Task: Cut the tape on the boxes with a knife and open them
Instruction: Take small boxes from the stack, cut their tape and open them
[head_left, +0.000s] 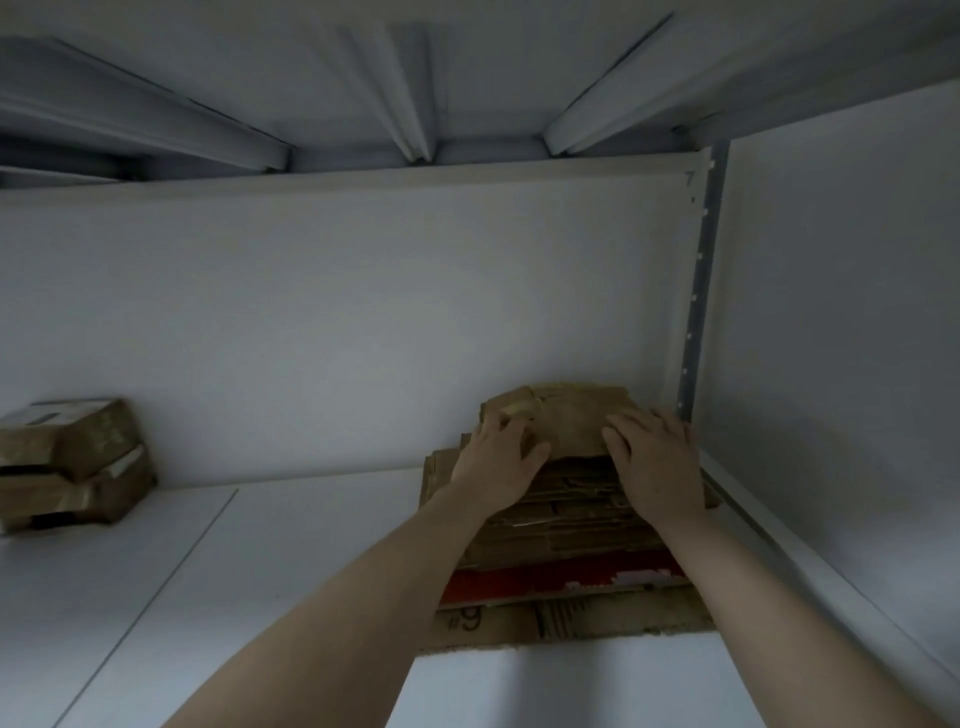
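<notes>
A tall stack of flattened cardboard boxes (566, 525) lies in the back right corner of a white shelf. On its top sits a small flattened brown box (566, 415). My left hand (493, 467) rests on the left part of that top piece, fingers spread and pointing away from me. On the right part my right hand (652, 467) presses flat, its fingers reaching the far edge. Two taped brown boxes (72, 462) stand piled at the far left of the shelf. No knife is in view.
The white shelf surface (208, 571) runs from the left boxes to the stack. A white back wall (363, 338) and a right side panel (831, 364) with a perforated metal upright (698, 291) close the corner. The shelf above hangs low overhead.
</notes>
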